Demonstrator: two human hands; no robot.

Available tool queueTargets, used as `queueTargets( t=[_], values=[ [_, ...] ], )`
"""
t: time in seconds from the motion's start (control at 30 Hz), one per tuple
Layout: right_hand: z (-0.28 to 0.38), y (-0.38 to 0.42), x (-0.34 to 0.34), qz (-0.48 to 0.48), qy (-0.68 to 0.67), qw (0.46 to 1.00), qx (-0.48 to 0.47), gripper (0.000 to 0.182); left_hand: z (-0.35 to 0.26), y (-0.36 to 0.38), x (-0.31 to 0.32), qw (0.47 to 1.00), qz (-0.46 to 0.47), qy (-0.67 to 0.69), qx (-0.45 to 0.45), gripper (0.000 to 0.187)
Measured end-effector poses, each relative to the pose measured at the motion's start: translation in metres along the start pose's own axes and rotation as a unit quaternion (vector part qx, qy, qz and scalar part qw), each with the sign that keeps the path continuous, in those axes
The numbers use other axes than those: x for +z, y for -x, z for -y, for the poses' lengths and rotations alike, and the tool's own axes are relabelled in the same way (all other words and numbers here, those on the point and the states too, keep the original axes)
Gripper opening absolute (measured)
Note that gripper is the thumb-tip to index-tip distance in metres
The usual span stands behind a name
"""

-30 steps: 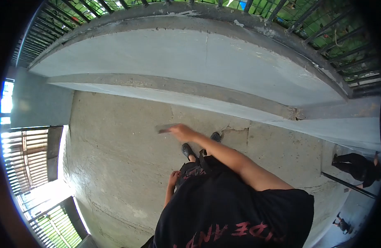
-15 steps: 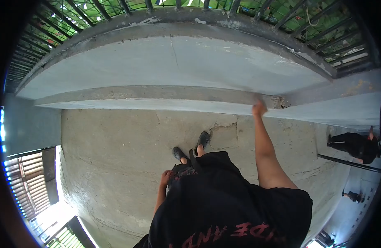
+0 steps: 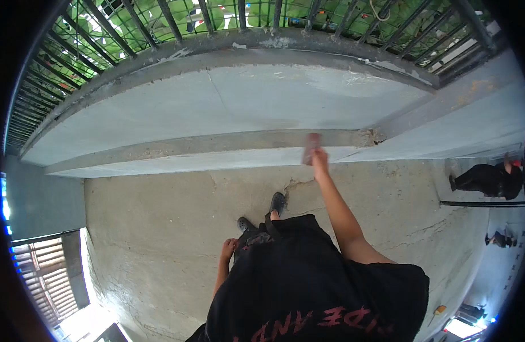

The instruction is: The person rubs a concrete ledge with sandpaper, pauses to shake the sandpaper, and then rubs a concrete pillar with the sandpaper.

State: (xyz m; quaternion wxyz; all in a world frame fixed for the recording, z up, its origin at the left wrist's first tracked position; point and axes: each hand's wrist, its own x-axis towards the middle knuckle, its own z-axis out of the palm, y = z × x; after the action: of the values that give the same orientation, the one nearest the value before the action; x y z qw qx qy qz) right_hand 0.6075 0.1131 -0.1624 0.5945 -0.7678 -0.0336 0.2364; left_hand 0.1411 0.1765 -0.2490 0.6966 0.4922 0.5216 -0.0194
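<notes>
My right hand [image 3: 319, 159] reaches forward to the wall ledge [image 3: 257, 139], its fingers closed around a blurred, reddish-brown flat object [image 3: 311, 149]. That object overlaps the ledge in view; whether it touches the surface cannot be made out. Low at my left side, my left hand [image 3: 230, 246] hangs beside my dark patterned shorts with its fingers curled. Anything inside it is hidden.
Metal bars [image 3: 202, 23] top the pale wall [image 3: 245, 97]. Cracked concrete floor [image 3: 160, 211] lies around my dark shoes [image 3: 278, 202]. At the right, a person in black [image 3: 490, 181] stands near a dark rail [image 3: 482, 204], with another person [image 3: 501, 240] farther away.
My right hand has moved left along the ledge, away from its broken part, and the reddish-brown object now shows. The camera view has shifted. My left hand stays beside my shorts.
</notes>
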Motion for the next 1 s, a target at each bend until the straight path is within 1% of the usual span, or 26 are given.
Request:
queueTargets(
  t=[0.03,0.07,0.13,0.2,0.23,0.27,0.3,0.33,0.37,0.4,0.43,0.47,0.53,0.57,0.63,0.67,0.7,0.73,0.77,0.8,0.83,0.87,0.9,0.93,0.97,1.0],
  values=[
    [0.027,0.000,-0.014,-0.093,-0.041,0.995,0.015,0.016,-0.012,0.004,0.003,1.000,0.000,0.006,-0.009,0.024],
    [0.018,-0.026,-0.027,-0.189,-0.097,0.977,0.023,0.020,-0.021,0.008,0.003,1.000,0.001,0.011,-0.020,0.025],
    [0.047,-0.035,-0.033,-0.222,-0.242,0.941,-0.086,0.019,-0.005,-0.005,-0.001,1.000,0.011,-0.013,0.005,0.026],
    [0.074,-0.044,-0.014,-0.235,-0.276,0.920,-0.149,0.015,-0.001,-0.011,-0.006,0.998,0.025,-0.037,0.032,0.027],
    [0.099,-0.030,0.010,-0.185,-0.324,0.911,-0.173,0.010,-0.003,-0.012,-0.007,0.998,0.029,-0.058,0.026,0.028],
    [0.103,-0.015,0.047,-0.151,-0.348,0.902,-0.208,0.009,-0.004,-0.012,-0.008,0.996,0.034,-0.080,0.019,0.029],
    [0.104,0.009,0.081,-0.025,-0.306,0.915,-0.261,0.009,-0.003,-0.012,-0.009,0.995,0.038,-0.085,0.021,0.029],
    [0.120,0.050,0.115,0.093,-0.326,0.935,-0.101,0.006,-0.003,-0.014,-0.011,0.995,0.044,-0.084,0.029,0.028],
    [0.110,0.080,0.153,0.102,0.050,0.909,-0.400,0.003,-0.006,-0.016,-0.011,0.995,0.049,-0.082,0.038,0.028],
    [0.107,0.123,0.180,0.174,-0.028,0.841,-0.511,0.004,-0.012,-0.018,-0.011,0.994,0.052,-0.086,0.042,0.028],
    [0.139,0.158,0.176,0.430,0.046,0.807,-0.402,0.010,-0.021,-0.017,-0.010,0.996,0.050,-0.076,0.017,0.028],
    [0.139,0.183,0.186,0.412,0.049,0.790,-0.451,0.010,-0.029,-0.016,-0.009,0.997,0.048,-0.066,-0.007,0.028],
    [0.128,0.196,0.190,0.431,0.090,0.794,-0.418,0.011,-0.037,-0.017,-0.007,0.996,0.045,-0.075,0.016,0.028],
    [0.120,0.185,0.188,0.424,0.092,0.797,-0.421,0.011,-0.041,-0.016,-0.006,0.995,0.040,-0.080,0.033,0.028],
    [0.087,0.151,0.172,0.360,0.012,0.856,-0.371,0.012,-0.052,-0.011,-0.002,0.993,0.048,-0.100,0.040,0.028],
    [0.069,0.125,0.155,0.361,0.007,0.892,-0.272,0.016,-0.051,-0.009,-0.001,0.991,0.048,-0.115,0.056,0.028],
    [0.084,0.115,0.120,0.337,-0.048,0.939,-0.044,0.015,-0.046,-0.009,-0.001,0.988,0.048,-0.128,0.073,0.029],
    [0.052,0.076,0.103,0.243,-0.033,0.969,-0.043,0.014,-0.039,-0.012,-0.003,0.987,0.054,-0.129,0.080,0.029],
    [0.061,0.059,0.069,0.127,-0.005,0.991,-0.041,0.016,-0.028,-0.019,-0.008,0.975,0.062,-0.178,0.119,0.030],
    [0.065,0.046,0.033,0.042,-0.132,0.990,-0.017,0.017,-0.013,-0.026,-0.014,0.959,0.069,-0.226,0.157,0.031],
    [0.075,0.034,0.003,-0.067,-0.186,0.976,-0.092,0.016,0.007,-0.039,-0.020,0.958,0.075,-0.226,0.162,0.031],
    [0.088,0.023,-0.032,-0.108,-0.186,0.971,-0.106,0.016,0.025,-0.054,-0.024,0.962,0.069,-0.231,0.127,0.031],
    [0.101,0.012,-0.057,-0.196,-0.215,0.950,-0.110,0.014,0.032,-0.061,-0.026,0.965,0.062,-0.235,0.093,0.032],
    [0.114,0.001,-0.081,-0.234,-0.263,0.924,-0.148,0.014,0.034,-0.063,-0.026,0.964,0.066,-0.237,0.097,0.032],
    [0.126,-0.007,-0.098,-0.269,-0.311,0.893,-0.185,0.016,0.034,-0.065,-0.026,0.967,0.046,-0.247,0.048,0.032],
    [0.142,-0.010,-0.105,-0.273,-0.312,0.890,-0.187,0.016,0.030,-0.068,-0.025,0.966,0.026,-0.258,0.000,0.033]
  ],
)
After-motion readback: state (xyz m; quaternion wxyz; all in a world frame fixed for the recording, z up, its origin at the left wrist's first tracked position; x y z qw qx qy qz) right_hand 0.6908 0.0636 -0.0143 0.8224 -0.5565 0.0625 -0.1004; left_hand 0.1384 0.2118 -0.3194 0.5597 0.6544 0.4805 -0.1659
